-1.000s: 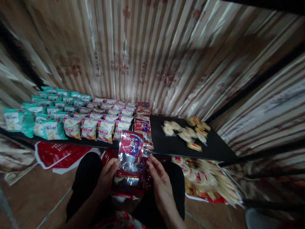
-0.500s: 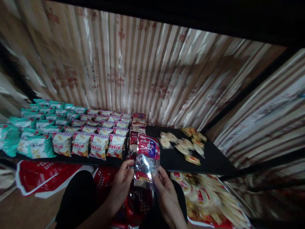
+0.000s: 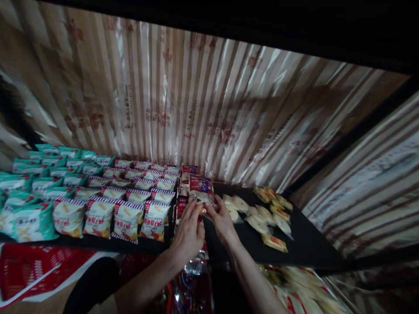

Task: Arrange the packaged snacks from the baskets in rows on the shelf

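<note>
Over the black shelf, a red and silver foil snack packet [image 3: 200, 185] with a blue picture lies tilted back between my hands. My left hand [image 3: 190, 229] has its fingers over the packet's lower left part, and my right hand [image 3: 223, 220] pinches its lower right corner. The bottom edge of the packet is partly hidden by my fingers. Just left of it is a column of similar red packets [image 3: 182, 206], partly covered by the held one and my left hand.
Rows of white shrimp snack bags [image 3: 124, 220] and teal bags [image 3: 36, 222] fill the shelf's left. Pale round packaged pieces [image 3: 257, 220] and yellow packets [image 3: 274, 243] lie on the right. Beneath are red baskets [image 3: 29, 270]. A black beam [image 3: 229, 19] crosses above.
Both hands have moved forward over the shelf with the red packet, which now leans back farther from me. The view has shifted slightly, so the shelf sits lower.
</note>
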Motion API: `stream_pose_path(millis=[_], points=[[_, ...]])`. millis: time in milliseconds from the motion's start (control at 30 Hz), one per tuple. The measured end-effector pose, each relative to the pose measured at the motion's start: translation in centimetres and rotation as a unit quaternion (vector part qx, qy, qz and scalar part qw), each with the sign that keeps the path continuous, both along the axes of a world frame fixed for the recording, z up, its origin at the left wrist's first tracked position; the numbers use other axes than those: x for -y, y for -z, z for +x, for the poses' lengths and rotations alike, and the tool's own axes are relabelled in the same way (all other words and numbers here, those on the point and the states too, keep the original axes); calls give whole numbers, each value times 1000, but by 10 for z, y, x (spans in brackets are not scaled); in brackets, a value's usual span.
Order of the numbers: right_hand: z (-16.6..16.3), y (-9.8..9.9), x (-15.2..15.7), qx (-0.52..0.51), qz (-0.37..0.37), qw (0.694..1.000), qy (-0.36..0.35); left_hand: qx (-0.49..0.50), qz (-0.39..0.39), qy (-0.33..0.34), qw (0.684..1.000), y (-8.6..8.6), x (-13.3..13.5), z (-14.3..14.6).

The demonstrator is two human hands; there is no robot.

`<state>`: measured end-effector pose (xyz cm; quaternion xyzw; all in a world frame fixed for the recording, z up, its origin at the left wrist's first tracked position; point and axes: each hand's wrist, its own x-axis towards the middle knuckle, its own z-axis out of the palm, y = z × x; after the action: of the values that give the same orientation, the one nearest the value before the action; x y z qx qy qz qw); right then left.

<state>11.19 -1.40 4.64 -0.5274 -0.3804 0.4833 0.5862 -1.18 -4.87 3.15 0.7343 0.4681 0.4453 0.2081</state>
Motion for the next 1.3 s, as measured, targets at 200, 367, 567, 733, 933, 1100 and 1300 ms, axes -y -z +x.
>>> stream_pose_path(millis=[200, 367, 567, 733, 933, 1100, 1300], points=[[2, 13, -46, 147, 19, 989, -14, 3, -20, -44, 999, 11, -36, 5], [1, 18, -68, 275, 37, 961, -16, -9, -14, -48, 999, 10, -56, 0], [-2, 22, -80, 385, 13, 923, 3, -15, -12, -56, 998, 12, -70, 0], [-2, 25, -84, 415, -10, 910, 12, -22, -11, -63, 998, 14, -73, 0], [-1, 32, -87, 414, -29, 910, 8, -49, 3, -86, 995, 23, -78, 2], [1, 38, -87, 392, -22, 920, 16, -111, -2, -87, 990, 11, -73, -2], [-2, 38, -85, 399, -13, 916, 19, -198, -9, -93, 976, -6, -69, -1]])
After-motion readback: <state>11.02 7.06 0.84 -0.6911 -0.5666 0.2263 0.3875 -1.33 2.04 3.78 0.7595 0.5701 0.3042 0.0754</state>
